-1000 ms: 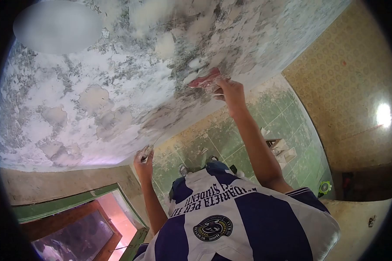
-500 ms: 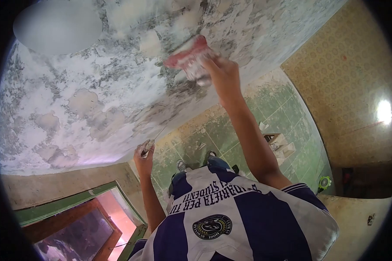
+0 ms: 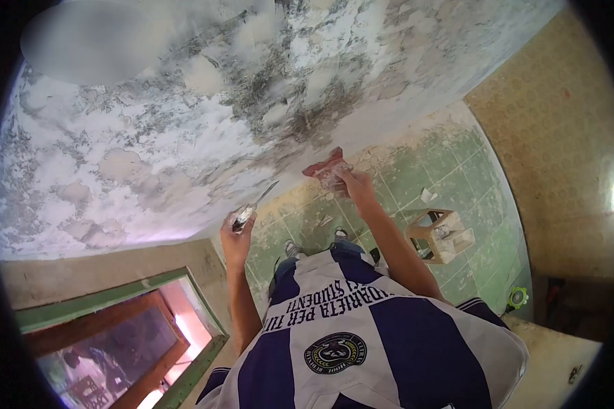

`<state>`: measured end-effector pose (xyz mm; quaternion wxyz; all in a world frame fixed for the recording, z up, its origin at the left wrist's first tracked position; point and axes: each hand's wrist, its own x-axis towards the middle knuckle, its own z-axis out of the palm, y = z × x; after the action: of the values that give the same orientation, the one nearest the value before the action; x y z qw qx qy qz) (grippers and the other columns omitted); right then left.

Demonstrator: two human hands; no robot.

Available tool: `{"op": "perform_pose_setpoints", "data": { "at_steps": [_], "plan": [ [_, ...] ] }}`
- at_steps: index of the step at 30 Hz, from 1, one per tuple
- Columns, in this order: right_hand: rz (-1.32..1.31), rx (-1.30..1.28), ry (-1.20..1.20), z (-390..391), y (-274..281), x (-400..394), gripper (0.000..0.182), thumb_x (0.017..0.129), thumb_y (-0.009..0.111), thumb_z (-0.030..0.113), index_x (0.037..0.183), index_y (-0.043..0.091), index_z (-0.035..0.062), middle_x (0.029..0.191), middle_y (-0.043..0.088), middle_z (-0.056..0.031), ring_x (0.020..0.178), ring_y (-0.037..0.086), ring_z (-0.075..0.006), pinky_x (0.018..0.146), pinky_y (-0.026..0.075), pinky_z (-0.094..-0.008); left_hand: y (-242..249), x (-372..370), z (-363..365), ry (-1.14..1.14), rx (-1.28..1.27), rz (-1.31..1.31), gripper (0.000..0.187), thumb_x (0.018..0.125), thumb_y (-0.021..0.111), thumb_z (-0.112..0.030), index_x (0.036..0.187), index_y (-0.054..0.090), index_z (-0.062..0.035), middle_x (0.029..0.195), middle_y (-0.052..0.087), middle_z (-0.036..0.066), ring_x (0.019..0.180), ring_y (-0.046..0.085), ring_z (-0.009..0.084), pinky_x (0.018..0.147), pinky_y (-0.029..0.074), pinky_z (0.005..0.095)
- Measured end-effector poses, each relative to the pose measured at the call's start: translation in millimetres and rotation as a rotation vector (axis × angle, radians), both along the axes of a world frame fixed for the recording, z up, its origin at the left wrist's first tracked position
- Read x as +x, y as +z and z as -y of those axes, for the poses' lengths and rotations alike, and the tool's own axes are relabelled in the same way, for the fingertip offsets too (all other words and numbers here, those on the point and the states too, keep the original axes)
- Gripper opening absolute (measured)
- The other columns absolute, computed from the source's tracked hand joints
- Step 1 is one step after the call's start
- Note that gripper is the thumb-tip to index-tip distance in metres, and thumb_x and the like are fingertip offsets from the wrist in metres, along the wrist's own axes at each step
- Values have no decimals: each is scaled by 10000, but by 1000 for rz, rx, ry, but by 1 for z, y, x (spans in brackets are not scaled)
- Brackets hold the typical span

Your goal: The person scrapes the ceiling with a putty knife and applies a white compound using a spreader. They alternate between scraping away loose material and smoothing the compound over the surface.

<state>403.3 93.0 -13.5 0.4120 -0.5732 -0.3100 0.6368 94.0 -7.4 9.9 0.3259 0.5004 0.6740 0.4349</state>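
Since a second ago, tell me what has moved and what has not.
The right hand has drawn its red-smeared trowel back from the mottled wall, lower and nearer the body. The left hand has risen slightly, its putty knife still gripped. Both tools stay held; the wooden box stays on the green floor.

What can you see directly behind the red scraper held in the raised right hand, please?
Behind the red scraper held by the right hand is the patchy, mould-stained wall meeting green tiles. The strip the blade covers is hidden.
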Motion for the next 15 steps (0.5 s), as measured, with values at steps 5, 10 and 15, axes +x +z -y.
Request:
{"op": "perform_pose_setpoints", "data": {
  "at_steps": [5,10,15],
  "plan": [
    [-75,-37,65,-62,-51,-31,219,955,645,193,968,675,-24,837,711,-99,731,705,-171,571,537,-274,-1,20,21,135,-1,-28,275,875,753,-103,1111,695,27,932,701,87,845,629,137,805,499,277],
    [-225,47,61,-112,-57,-81,196,974,605,132,987,624,-63,931,696,-169,796,727,-263,603,583,-319,3,14,61,314,-122,-83,279,882,757,-126,1096,696,41,939,702,82,858,630,131,817,502,284],
    [-241,103,48,-143,-28,-121,203,971,608,129,998,617,-72,954,702,-187,830,733,-273,648,606,-322,-38,-34,80,356,-73,-33,278,885,763,-140,1079,694,46,924,681,54,839,603,112,784,498,272]
  ]
}}
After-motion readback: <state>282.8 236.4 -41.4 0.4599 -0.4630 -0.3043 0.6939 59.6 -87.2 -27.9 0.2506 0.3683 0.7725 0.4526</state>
